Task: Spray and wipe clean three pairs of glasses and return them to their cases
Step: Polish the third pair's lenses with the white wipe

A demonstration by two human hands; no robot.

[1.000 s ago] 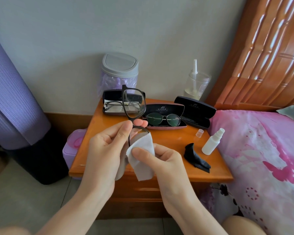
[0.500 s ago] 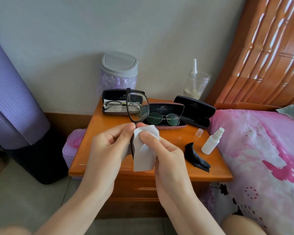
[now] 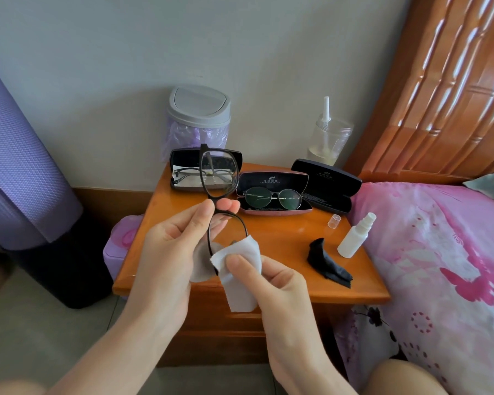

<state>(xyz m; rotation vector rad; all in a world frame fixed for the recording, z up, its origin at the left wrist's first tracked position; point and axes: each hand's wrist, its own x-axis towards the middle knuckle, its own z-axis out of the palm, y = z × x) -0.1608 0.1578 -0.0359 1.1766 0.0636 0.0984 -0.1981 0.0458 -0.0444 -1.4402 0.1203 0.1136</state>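
Observation:
My left hand (image 3: 171,249) pinches the bridge of black-framed glasses (image 3: 218,175), held upright on end above the nightstand. My right hand (image 3: 268,280) presses a white wipe (image 3: 240,258) around the lower lens. Behind them, an open black case (image 3: 180,169) holds thin-framed glasses (image 3: 188,173). An open pink-rimmed case (image 3: 271,181) holds round dark-lensed glasses (image 3: 271,197). A third black case (image 3: 325,182) stands open with nothing visible inside. A small white spray bottle (image 3: 355,236) lies near the bed, its clear cap (image 3: 333,220) off beside it.
The orange wooden nightstand (image 3: 291,286) also bears a crumpled black cloth (image 3: 324,260), a grey-lidded mini bin (image 3: 198,121) and a clear jar with a nozzle (image 3: 328,141). A pink bedspread (image 3: 439,252) lies right, a purple rolled mat (image 3: 15,172) left.
My right hand with the wipe slid down from near the bridge to the bottom of the lower lens. The glasses' upper lens tilted slightly left.

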